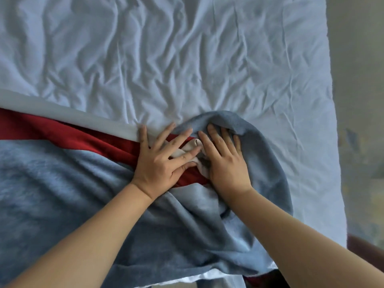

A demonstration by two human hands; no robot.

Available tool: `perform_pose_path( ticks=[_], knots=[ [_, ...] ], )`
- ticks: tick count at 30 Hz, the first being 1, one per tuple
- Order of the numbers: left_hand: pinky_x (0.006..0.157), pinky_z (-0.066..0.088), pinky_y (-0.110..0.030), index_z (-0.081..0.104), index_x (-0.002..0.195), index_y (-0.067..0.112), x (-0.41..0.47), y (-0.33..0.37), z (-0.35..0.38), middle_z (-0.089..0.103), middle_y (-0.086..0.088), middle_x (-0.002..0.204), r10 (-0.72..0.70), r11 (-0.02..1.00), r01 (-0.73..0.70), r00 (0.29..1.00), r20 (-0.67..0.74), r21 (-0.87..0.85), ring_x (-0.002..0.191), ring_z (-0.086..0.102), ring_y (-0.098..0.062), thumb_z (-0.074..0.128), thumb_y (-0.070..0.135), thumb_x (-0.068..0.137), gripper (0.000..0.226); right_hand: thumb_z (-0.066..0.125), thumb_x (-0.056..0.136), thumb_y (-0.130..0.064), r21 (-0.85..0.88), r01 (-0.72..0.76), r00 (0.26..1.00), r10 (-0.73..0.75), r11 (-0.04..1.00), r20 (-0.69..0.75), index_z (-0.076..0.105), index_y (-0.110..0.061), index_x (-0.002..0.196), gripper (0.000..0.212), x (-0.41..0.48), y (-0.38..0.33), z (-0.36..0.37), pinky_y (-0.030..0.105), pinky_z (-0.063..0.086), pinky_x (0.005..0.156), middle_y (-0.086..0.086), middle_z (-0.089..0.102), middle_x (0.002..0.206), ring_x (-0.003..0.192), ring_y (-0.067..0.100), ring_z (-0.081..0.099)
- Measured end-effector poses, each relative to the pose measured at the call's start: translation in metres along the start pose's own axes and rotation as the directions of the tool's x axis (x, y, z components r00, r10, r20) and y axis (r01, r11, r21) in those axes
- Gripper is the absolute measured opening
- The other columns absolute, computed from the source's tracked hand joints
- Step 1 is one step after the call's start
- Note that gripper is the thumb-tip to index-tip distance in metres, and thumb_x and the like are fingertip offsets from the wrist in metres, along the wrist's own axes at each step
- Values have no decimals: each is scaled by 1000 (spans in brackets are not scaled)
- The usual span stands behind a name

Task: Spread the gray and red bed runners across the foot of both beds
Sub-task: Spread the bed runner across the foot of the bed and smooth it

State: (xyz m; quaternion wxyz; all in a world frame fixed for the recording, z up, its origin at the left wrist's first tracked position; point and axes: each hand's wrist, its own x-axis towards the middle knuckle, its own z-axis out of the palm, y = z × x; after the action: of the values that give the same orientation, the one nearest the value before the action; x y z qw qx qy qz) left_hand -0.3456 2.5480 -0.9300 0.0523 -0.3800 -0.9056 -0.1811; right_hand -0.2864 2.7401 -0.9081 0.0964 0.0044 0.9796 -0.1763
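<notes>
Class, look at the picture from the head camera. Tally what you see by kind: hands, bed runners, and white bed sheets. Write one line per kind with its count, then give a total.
Hands: 2, the left hand and the right hand
Bed runners: 1, the gray and red bed runner
White bed sheets: 1, the sheet
Total: 4

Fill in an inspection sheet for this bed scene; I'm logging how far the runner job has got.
Surface: white sheet, heavily wrinkled.
Job's things: gray and red runner lies across the near end, flat at left, bunched and folded over at right, where sheet stays bare.
Clutter: nothing seen.
Grippers: left hand flat, fingers spread on the red band; right hand flat on the gray fold.
Cables: nothing seen.
Surroundings: mottled floor right of the bed.
</notes>
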Motion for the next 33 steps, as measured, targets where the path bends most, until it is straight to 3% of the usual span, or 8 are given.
perform_pose_path(
  ticks=[5, 9, 18, 21, 25, 28, 31, 33],
  knots=[
    [107, 25, -80, 82, 101, 18, 31, 26, -20, 69, -4, 132, -151, 983, 143, 986, -64, -119, 124, 64, -33, 54, 37, 104, 34, 38, 88, -19, 198, -73, 997, 73, 977, 6, 64, -8, 132, 52, 6, 44, -58, 47, 54, 92, 13, 64, 133, 122, 34, 60],
    [113, 24, -74, 77, 92, 8, 74, 33, -34, 74, -5, 115, -250, 964, 235, 960, -127, -124, 104, 70, -30, 55, 34, 104, 36, 52, 73, 1, 185, -207, 963, 233, 961, -136, 66, -20, 126, 59, 16, 107, -116, 38, 53, 89, 7, 67, 124, 107, 32, 62],
    [116, 26, -68, 72, 112, 18, 152, 67, -22, 73, 1, 112, -290, 957, 290, 956, -41, -2, 109, 66, -27, 69, 28, 95, 19, 37, 73, 6, 452, -587, 638, 727, 672, -252, 60, -26, 129, 68, 21, 224, -186, 10, 39, 77, 0, 64, 119, 105, 18, 57],
    [118, 24, -65, 67, 127, 24, 160, 90, -10, 70, 3, 122, -240, 971, 241, 969, 58, 0, 118, 62, -24, 73, 35, 92, 37, 43, 82, 4, 476, -549, 703, 688, 687, -181, 49, -29, 141, 68, 16, 209, -171, 10, 37, 84, 1, 58, 130, 112, 16, 53],
    [119, 23, -65, 60, 140, 30, 175, 128, 6, 65, 5, 133, -156, 985, 165, 976, 152, -48, 125, 57, -22, 70, 43, 92, 51, 52, 94, -29, 513, -392, 799, 559, 763, -221, 29, -38, 150, 61, -9, 196, -150, 16, 29, 97, -6, 43, 150, 123, -3, 38],
    [119, 22, -63, 54, 146, 35, 190, 156, 20, 61, 4, 138, -88, 993, 103, 975, 205, -63, 130, 54, -21, 68, 49, 91, 59, 61, 94, -45, 429, -342, 860, 463, 836, -215, 25, -30, 155, 73, -34, 198, -138, 32, 33, 111, -2, 37, 156, 142, 13, 34],
    [120, 20, -62, 45, 151, 39, 203, 179, 33, 53, 1, 149, -71, 996, 84, 961, 266, -37, 139, 47, -24, 65, 50, 92, 63, 75, 85, -40, 299, -219, 933, 290, 929, -215, 37, -16, 153, 82, -44, 199, -132, 51, 30, 118, 6, 38, 155, 146, 27, 31],
    [119, 21, -62, 48, 149, 38, 205, 185, 38, 49, -1, 153, -110, 992, 123, 949, 296, -27, 142, 43, -28, 63, 47, 94, 59, 74, 79, -39, 286, -242, 929, 307, 927, -208, 56, -20, 137, 63, -37, 200, -137, 54, 34, 112, 6, 46, 146, 138, 29, 40]
  ],
)
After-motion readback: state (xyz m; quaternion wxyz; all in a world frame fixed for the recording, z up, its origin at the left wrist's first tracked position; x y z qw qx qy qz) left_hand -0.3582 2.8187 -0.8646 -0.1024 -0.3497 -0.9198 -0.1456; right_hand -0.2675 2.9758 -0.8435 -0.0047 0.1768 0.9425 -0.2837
